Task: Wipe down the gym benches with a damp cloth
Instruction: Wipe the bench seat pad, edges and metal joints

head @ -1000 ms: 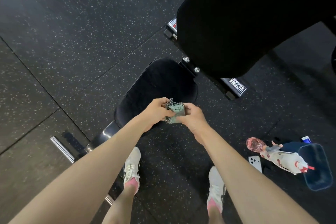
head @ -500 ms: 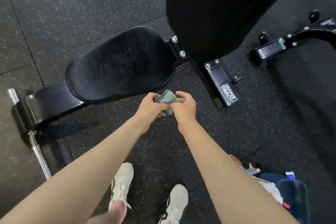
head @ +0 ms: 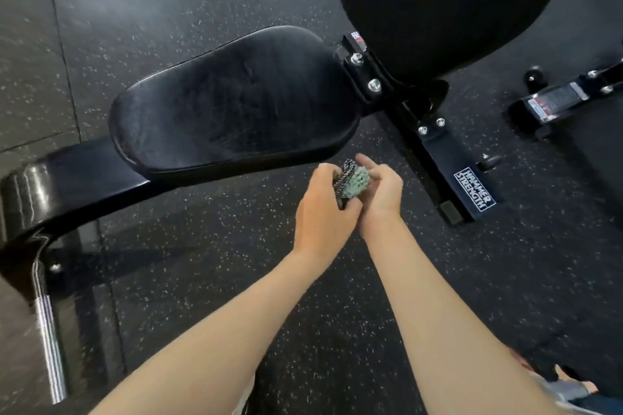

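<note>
A black padded bench seat (head: pixel 232 101) lies across the middle of the head view, with the raised black back pad (head: pixel 455 0) behind it at the upper right. Just in front of the seat's near edge, my left hand (head: pixel 322 212) and my right hand (head: pixel 381 189) both grip a small bunched green cloth (head: pixel 354 180) with a dark patterned edge. The cloth is held in the air, apart from the seat. Much of it is hidden inside my fingers.
The bench's black steel frame (head: pixel 67 192) runs left to a chrome foot bar (head: pixel 50 347). A frame leg with a white brand label (head: pixel 475 189) lies right of my hands. Another black frame part (head: pixel 559 101) sits at the far right. Speckled rubber floor (head: pixel 188 263) surrounds everything.
The view has swung so the seat now lies larger and closer before my hands. Both hands keep working the cloth, which looks more tightly bunched. My shoes have left the view.
</note>
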Available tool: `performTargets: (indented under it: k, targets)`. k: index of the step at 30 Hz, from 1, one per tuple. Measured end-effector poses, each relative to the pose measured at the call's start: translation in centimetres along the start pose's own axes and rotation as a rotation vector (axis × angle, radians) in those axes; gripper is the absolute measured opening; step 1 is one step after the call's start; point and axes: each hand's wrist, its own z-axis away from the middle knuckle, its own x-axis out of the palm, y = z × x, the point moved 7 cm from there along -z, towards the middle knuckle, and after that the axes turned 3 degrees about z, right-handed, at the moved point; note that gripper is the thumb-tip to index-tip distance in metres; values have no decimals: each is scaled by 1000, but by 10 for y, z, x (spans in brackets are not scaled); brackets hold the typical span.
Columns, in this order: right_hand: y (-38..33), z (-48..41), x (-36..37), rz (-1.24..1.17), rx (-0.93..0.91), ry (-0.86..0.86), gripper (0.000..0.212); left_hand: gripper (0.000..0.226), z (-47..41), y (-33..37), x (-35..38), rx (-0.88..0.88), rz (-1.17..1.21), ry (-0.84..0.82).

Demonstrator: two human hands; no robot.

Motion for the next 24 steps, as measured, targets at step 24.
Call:
performTargets:
  k: [24]
  targets:
    - [11,-23,51,93,-282,-187,71,26,-1,-42,-55,282,-127,833]
